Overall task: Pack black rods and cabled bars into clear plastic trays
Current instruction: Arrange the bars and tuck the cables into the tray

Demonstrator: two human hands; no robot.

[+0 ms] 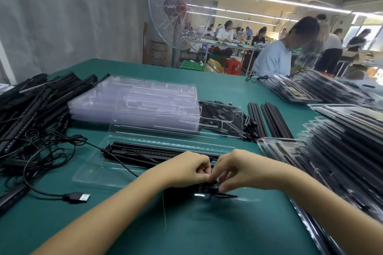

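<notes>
A: Where are the hands, please?

B: Both are low in the middle, above the green worktop (207,234). The left hand (186,170) and the right hand (238,168) are close together, with the fingertips almost meeting.

A: Are they spread out?

B: No, the fingers of both are curled. Together they pinch a small black cable bundle (210,185) between them. How the cable is wound I cannot tell, because it is blurred and partly hidden by the fingers.

A: And the tray?

B: An open clear tray (99,172) lies flat on the worktop, just behind the hands. Inside it lie black cabled bars (157,152), side by side along the tray. A thin cable goes out from their left end. A USB plug (79,197) lies on the worktop near the tray's front left corner.

A: What other stock is there?

B: Behind the open tray is a stack of empty trays (134,105). To its right, black rods (271,120) lie in two neat groups on the worktop. At the far left is a loose pile of bars (31,105) with tangled cables. At the right, packed trays (342,147) are piled up.

A: And farther back?

B: A large wire fan (179,6) stands behind the worktop, and other people sit at tables beyond it.
</notes>
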